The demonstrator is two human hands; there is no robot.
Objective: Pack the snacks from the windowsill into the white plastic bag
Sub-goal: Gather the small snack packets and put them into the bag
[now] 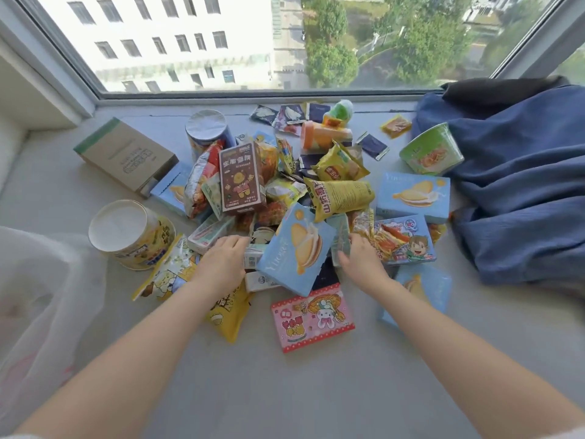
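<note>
Grey and pale, the windowsill (285,391) ran from the viewer out to the window (253,42), with the snacks heaped at its middle. Nearest, at 9 o'clock, the white plastic bag (34,312) lay slack at the sill's edge, well apart from the pile's core.

Both forearms reached toward 12 o'clock. Left hand (223,264) lay palm down on the near side of the heap, fingers (235,240) loosely together and bent onto small white packets; whether they gripped anything could not be told. Right hand (361,263) rested at the pile's near right, its fingers curled round the edge of a small pale green packet (340,239).

Between the hands a blue biscuit box (296,248) stood tilted. Just nearer, a pink box (311,316) lay flat, and a yellow bag (228,315) sat under the left wrist. At 10 o'clock of the left hand stood a yellow tub (133,234).

Farther on, a brown carton (242,180) leaned upright atop the heap, a yellow crisp bag (340,193) beside it. At 2 o'clock another blue box (413,196) lay flat, with a green bowl (430,150) tipped against blue cloth (519,185). At 11 o'clock lay a cardboard box (126,153), and near it a can (207,129).
</note>
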